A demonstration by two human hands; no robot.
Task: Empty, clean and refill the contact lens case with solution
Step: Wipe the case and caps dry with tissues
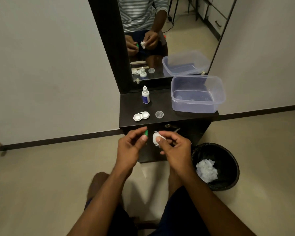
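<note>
Left hand (132,147): pinched a green cap (146,133).
Right hand (173,148): gripped a white tissue (155,138), just beside the cap.

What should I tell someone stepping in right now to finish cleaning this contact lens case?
Left hand pinches a green cap. Right hand holds a white tissue wad beside it, apparently wiping.
Lens case lies open on the dark cabinet top, both wells uncapped; a clear cap lies to its right. Solution bottle stands upright behind the case, plastic tub at the right. Bin on the floor holds used tissue.
Done: case opened, apparently emptied. Left: finish wiping, refill both wells, cap them.
</note>
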